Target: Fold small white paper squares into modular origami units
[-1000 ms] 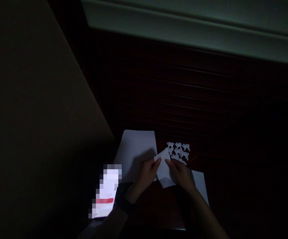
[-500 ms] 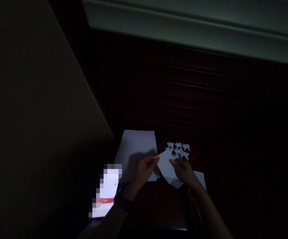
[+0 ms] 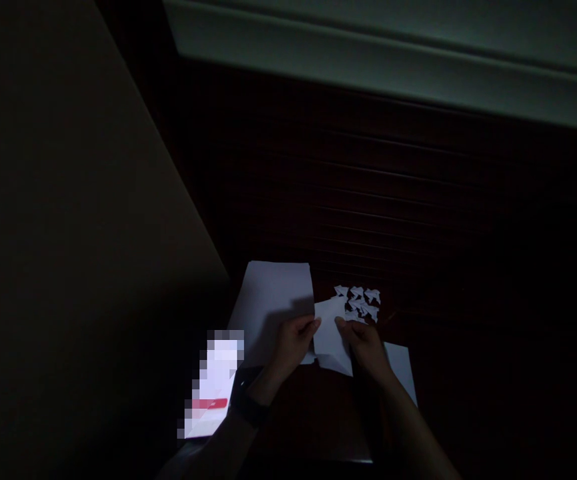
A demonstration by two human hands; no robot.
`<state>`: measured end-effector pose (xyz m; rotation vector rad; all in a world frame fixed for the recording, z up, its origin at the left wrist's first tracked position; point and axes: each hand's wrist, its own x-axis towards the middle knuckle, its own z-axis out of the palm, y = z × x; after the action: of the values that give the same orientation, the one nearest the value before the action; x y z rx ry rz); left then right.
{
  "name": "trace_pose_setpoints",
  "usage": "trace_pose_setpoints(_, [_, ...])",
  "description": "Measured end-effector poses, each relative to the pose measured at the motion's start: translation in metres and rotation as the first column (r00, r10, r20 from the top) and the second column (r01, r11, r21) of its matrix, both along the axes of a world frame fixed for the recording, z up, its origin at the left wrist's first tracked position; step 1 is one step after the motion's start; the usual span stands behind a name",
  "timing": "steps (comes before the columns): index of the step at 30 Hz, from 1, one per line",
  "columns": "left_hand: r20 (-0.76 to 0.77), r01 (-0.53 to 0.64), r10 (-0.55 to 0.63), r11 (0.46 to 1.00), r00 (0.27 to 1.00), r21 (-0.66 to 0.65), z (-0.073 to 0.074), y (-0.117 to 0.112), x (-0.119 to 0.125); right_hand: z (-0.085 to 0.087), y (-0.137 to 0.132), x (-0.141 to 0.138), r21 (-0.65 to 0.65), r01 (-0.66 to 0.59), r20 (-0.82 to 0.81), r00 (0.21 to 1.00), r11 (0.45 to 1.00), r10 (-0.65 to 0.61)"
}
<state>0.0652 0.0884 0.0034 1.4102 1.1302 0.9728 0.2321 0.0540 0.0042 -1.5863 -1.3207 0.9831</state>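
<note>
In dim light, my left hand and my right hand pinch the two sides of a small white paper piece, held just above a dark wooden table. Both hands have their fingers closed on the paper's edges, thumbs on top. A dark watch sits on my left wrist. Just beyond the paper lies a cluster of several small folded white paper shapes.
A white sheet lies flat to the left behind my left hand, another white sheet under my right forearm. A lit, blurred-out screen glows at the lower left. A pale wall panel fills the left side, a light ledge runs along the top.
The paper piece has been turned between my hands from a slanted pose to a more upright one. My hands have drawn slightly closer together.
</note>
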Motion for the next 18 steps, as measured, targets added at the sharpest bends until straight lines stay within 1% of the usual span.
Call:
trace_pose_setpoints(3, [-0.012,-0.032,0.032,0.999,0.999,0.006,0.0020,-0.0002,-0.0005,0.0044,-0.0018,-0.0008,-0.032,-0.029,-0.049,0.998,0.999,0.027])
trace_pose_setpoints(5, [0.014,-0.027,0.027,1.000,1.000,-0.008,0.0039,-0.0011,-0.0001,0.0056,-0.0020,-0.0004,-0.070,-0.070,-0.096,0.993,0.995,0.063])
trace_pose_setpoints(8, [0.052,0.044,-0.043,0.999,0.998,-0.022,0.0042,-0.0026,0.0005,0.0041,-0.0018,0.0003,-0.135,-0.167,-0.233,0.963,0.977,0.132])
trace_pose_setpoints(10, [0.052,0.085,-0.083,0.995,0.995,-0.045,0.0036,-0.0033,0.0004,0.0010,-0.0016,0.0009,-0.158,-0.187,-0.331,0.935,0.970,0.126])
trace_pose_setpoints(12, [0.040,0.097,-0.094,0.992,0.995,-0.081,0.0034,-0.0035,-0.0002,-0.0021,-0.0016,0.0019,-0.168,-0.185,-0.387,0.916,0.968,0.107])
trace_pose_setpoints(14, [0.031,0.093,-0.090,0.989,0.995,-0.112,0.0034,-0.0028,-0.0015,-0.0031,-0.0019,0.0034,-0.168,-0.203,-0.416,0.902,0.965,0.118])
trace_pose_setpoints(16, [0.036,0.082,-0.078,0.989,0.996,-0.121,0.0024,-0.0014,-0.0030,-0.0004,-0.0026,0.0055,-0.155,-0.235,-0.439,0.887,0.959,0.146])
trace_pose_setpoints(18, [0.056,0.073,-0.067,0.992,0.996,-0.103,-0.0002,0.0001,-0.0045,0.0055,-0.0036,0.0083,-0.139,-0.266,-0.467,0.867,0.954,0.174])
